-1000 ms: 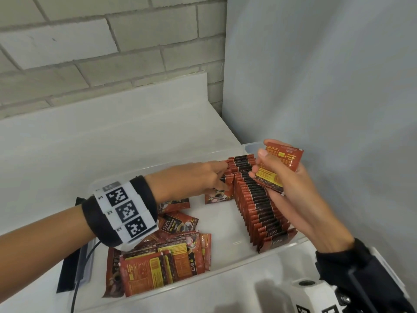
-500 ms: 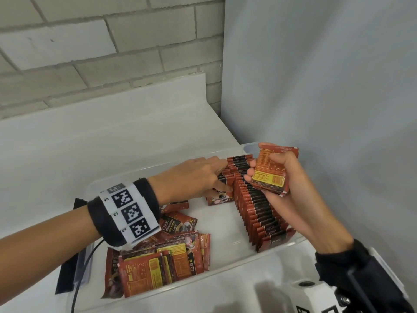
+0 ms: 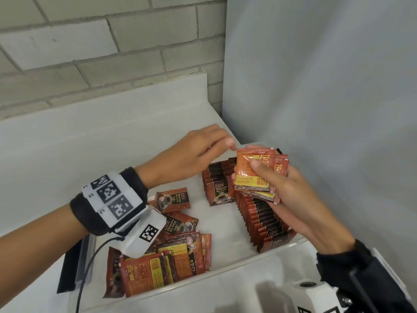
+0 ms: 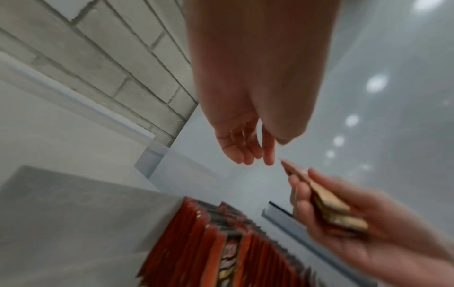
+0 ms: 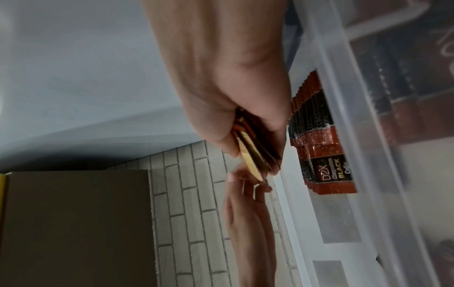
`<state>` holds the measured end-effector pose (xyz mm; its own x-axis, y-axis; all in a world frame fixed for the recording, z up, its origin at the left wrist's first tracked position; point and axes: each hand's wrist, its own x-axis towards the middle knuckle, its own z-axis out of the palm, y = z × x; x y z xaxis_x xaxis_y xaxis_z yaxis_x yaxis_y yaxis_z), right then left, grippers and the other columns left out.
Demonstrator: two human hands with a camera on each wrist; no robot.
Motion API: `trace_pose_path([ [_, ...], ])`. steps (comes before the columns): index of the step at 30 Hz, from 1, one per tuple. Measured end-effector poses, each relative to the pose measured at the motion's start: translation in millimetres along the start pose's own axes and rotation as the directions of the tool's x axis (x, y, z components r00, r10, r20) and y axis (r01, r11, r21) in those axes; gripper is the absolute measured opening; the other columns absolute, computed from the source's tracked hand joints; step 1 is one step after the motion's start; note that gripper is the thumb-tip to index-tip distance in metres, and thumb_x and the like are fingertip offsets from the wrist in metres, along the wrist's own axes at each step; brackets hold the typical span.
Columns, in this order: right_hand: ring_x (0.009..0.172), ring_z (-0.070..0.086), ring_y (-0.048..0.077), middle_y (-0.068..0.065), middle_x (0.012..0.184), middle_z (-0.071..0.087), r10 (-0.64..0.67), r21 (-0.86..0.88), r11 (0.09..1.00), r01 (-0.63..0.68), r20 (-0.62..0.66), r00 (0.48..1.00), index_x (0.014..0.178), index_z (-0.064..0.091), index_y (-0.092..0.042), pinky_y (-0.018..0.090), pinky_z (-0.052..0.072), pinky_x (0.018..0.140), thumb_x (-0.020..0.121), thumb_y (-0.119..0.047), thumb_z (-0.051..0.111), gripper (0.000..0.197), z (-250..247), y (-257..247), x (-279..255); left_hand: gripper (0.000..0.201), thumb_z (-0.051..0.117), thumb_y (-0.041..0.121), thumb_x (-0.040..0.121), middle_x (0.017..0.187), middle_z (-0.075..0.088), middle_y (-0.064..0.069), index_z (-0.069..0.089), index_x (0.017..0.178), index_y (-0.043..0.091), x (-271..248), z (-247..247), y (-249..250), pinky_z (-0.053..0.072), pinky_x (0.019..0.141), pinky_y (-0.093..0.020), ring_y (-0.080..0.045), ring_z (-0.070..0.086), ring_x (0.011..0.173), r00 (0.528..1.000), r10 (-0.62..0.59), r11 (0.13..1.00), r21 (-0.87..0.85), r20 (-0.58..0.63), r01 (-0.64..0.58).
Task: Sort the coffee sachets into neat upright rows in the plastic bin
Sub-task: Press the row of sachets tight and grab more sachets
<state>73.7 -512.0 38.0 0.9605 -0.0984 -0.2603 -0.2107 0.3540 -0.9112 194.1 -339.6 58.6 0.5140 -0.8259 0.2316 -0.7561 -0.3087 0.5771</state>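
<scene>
A clear plastic bin [image 3: 228, 273] holds a long upright row of red-and-black coffee sachets [image 3: 265, 219] along its right side and a shorter row [image 3: 217, 179] beside it. Loose sachets [image 3: 162, 260] lie heaped at the bin's near left. My right hand [image 3: 246, 170] grips a small stack of sachets [image 3: 251, 179] above the rows, thumb across the front. The stack [image 4: 326, 202] shows edge-on in the left wrist view. My left hand [image 3: 228, 141] hovers at the stack's top left corner with loosely bent fingers [image 4: 269, 155], empty. I cannot tell whether it touches the stack.
A black flat device with a cable [image 3: 67, 267] lies left of the bin on the white counter [image 3: 90, 136]. A brick wall [image 3: 101, 53] stands behind and a pale panel [image 3: 327, 86] close on the right. A brown box [image 5: 73, 223] shows in the right wrist view.
My left hand has lifted off the shorter row and moved up and right to the top of the held stack. My right hand has kept hold of the stack above the long row.
</scene>
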Motion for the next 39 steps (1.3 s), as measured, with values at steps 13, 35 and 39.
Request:
trace_pose_path([
  [13, 0.091, 0.069, 0.022, 0.011, 0.099, 0.072, -0.034, -0.056, 0.998, 0.041, 0.119, 0.992, 0.116, 0.063, -0.020, 0.026, 0.056, 0.076, 0.052, -0.076, 0.066, 0.085, 0, 3, 0, 0.019, 0.071, 0.016, 0.080, 0.088, 0.057, -0.004, 0.071, 0.099, 0.012, -2, -7, 21, 0.047, 0.071, -0.024, -0.009, 0.054, 0.075, 0.994, 0.051, 0.945, -0.318, -0.098, -0.080],
  [35, 0.096, 0.071, 0.025, 0.010, 0.107, 0.072, 0.014, 0.058, 0.998, -0.018, 0.068, 0.998, 0.104, 0.065, -0.020, 0.028, 0.059, 0.072, 0.070, -0.009, 0.070, 0.037, 0, -3, 3, 0.018, 0.052, 0.004, 0.095, 0.104, 0.066, -0.001, 0.066, 0.106, 0.009, -13, -13, 26, 0.053, 0.077, -0.022, -0.013, 0.067, 0.091, 0.985, -0.174, 0.851, -0.500, 0.019, 0.160],
  [39, 0.091, 0.072, 0.025, 0.009, 0.101, 0.074, -0.005, 0.080, 0.997, 0.000, 0.060, 0.998, 0.109, 0.062, -0.018, 0.029, 0.059, 0.069, 0.074, 0.000, 0.067, 0.040, 1, -3, 3, 0.022, 0.073, 0.014, 0.080, 0.107, 0.064, 0.002, 0.069, 0.102, 0.014, -13, -10, 27, 0.054, 0.087, -0.036, -0.026, 0.064, 0.091, 0.973, -0.208, 0.864, -0.449, 0.096, 0.229],
])
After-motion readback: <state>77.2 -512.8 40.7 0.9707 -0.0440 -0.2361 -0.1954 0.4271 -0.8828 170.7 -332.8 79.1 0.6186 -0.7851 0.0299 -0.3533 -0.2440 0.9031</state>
